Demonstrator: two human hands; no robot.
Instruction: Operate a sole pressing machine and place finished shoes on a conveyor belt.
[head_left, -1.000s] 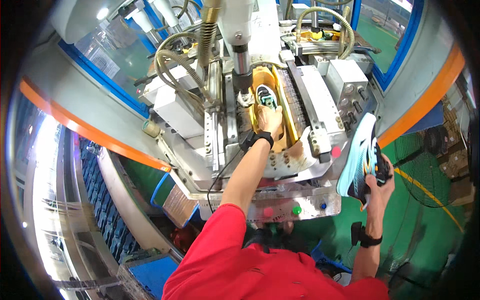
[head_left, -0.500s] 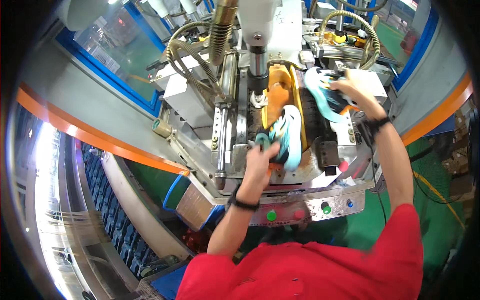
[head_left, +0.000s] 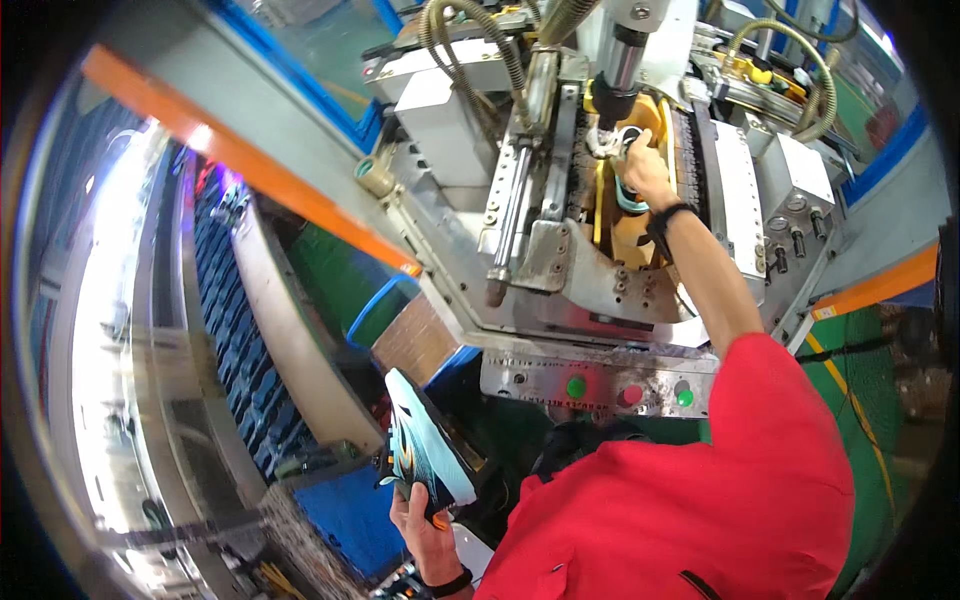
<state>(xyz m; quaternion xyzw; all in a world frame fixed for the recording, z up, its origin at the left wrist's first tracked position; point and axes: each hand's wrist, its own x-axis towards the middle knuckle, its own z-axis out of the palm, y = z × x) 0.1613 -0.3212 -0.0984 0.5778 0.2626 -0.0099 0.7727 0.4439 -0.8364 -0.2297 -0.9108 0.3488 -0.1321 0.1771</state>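
Note:
Low on the left, my left hand [head_left: 425, 530] is closed around a light blue and black sports shoe [head_left: 440, 445] with a pale sole, held away from the machine with its toe pointing up. My right hand [head_left: 650, 178] reaches into the machine's yellow cradle [head_left: 632, 238]. Its fingers are closed on a second shoe [head_left: 630, 197], teal and white, lying in the cradle. Much of this shoe is hidden by the hand. A dark-tipped press rod [head_left: 613, 95] hangs just above, beside a crumpled white piece [head_left: 602, 142] at the cradle's left.
A front panel [head_left: 600, 380] with coloured buttons runs below the cradle. Metal cylinders [head_left: 515, 210] and hoses flank it. Lower left stand a blue-rimmed bin [head_left: 410, 345] with cardboard, a blue surface [head_left: 345, 520] and a conveyor [head_left: 230, 330]. Orange-edged guards [head_left: 250, 165] border the machine.
My left hand has carried its shoe from the machine down to the lower left. My right hand has brought the other shoe from the right side into the cradle. The view has swung left.

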